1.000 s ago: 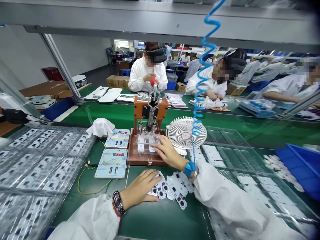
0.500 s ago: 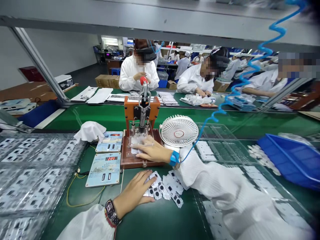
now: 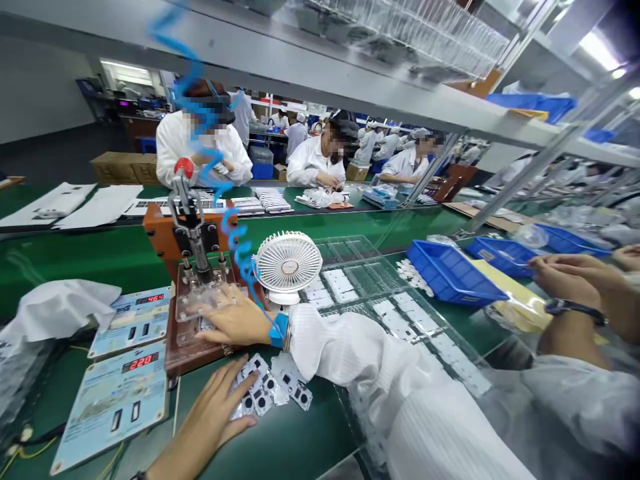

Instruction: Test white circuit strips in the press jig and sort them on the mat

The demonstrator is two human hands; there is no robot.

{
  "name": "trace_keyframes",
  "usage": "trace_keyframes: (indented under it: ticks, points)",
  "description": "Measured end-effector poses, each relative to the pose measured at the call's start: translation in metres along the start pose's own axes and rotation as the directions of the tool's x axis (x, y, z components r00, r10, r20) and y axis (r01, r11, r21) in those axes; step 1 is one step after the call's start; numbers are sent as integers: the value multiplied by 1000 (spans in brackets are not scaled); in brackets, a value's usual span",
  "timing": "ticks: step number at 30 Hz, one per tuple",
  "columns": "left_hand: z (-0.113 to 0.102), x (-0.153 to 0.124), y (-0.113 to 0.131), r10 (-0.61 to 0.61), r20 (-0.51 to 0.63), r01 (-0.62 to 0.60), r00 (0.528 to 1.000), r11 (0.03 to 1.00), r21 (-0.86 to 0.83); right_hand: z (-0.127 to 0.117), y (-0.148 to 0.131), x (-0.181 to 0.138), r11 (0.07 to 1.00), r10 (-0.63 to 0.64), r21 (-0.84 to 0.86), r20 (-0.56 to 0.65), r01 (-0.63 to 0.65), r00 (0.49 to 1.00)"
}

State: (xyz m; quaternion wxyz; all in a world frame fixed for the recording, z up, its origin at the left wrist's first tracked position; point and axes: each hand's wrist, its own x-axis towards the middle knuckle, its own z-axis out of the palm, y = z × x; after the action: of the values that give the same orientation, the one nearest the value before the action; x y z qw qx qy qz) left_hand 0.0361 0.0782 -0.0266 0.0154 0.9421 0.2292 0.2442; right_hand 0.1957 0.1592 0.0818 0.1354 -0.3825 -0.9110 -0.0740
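My right hand (image 3: 231, 321) lies flat on the clear plate of the brown press fixture (image 3: 186, 347), fingers spread over small white parts under the plate. A blue wrist strap with a coiled blue cord (image 3: 235, 243) sits on that wrist. My left hand (image 3: 210, 417) rests palm down on the green mat, its fingertips on a pile of small white circuit pieces (image 3: 273, 390). The fixture's lever with a red knob (image 3: 183, 167) stands upright above the plate.
Two temperature controllers (image 3: 117, 393) with red digits lie left of the fixture, beside a white cloth (image 3: 55, 308). A small white fan (image 3: 289, 263) stands right of it, then clear trays (image 3: 400, 320) and blue bins (image 3: 450, 273). A co-worker's hands (image 3: 575, 280) are at far right. Other people sit across the conveyor.
The view has swung right and closer. My right hand has slid left across the fixture plate; my left hand stays on the white pieces. A neighbour's hands have come into view.
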Motion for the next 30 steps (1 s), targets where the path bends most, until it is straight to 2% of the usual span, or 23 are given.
trace_keyframes:
  ticks: [4,8,10,12,13,14,15,16,17,19,22,25,27,30]
  points:
    - [5,-2,0,-10,-30,12,999,999,45,4,-10,-17,997,80,7,-97,-80,992]
    - [15,-8,-5,46,-102,-38,994,996,79,-16,-34,-49,980,153,149,-125,-134,980]
    - [16,-9,-7,59,-96,-50,994,994,93,-36,-34,-73,949,257,214,-92,-233,962]
    - [13,-8,-6,40,-68,-33,997,994,106,-58,-13,-101,889,430,183,-21,-420,902]
    - [10,-6,-5,28,-60,-21,998,994,112,-68,6,-115,828,551,114,22,-549,835]
    - [8,-5,-4,21,-49,-15,999,993,116,-75,27,-131,706,707,-16,60,-708,705]
    - [5,-5,-2,11,-36,-7,999,993,120,-80,51,-146,509,860,-194,71,-838,506]
    - [4,-4,-1,3,-30,1,1000,992,126,-83,75,-161,294,955,-344,59,-892,292]
    - [3,-4,0,-8,-22,11,1000,991,133,-83,96,-176,187,982,-390,37,-901,187]
    - [2,-5,1,-40,12,38,999,990,138,-77,131,-201,67,998,-433,19,-899,66]
    - [0,-10,3,-84,42,78,996,989,125,-67,159,-226,36,997,-438,71,-898,5]
    - [-6,-15,5,-136,60,128,989,984,127,-66,176,-234,34,991,-443,132,-896,-28]
    - [-11,-18,7,-163,64,154,985,980,130,-69,186,-233,59,988,-441,157,-895,-13]
    - [-13,-23,10,-194,61,185,979,975,120,-71,193,-223,130,980,-429,193,-894,50]
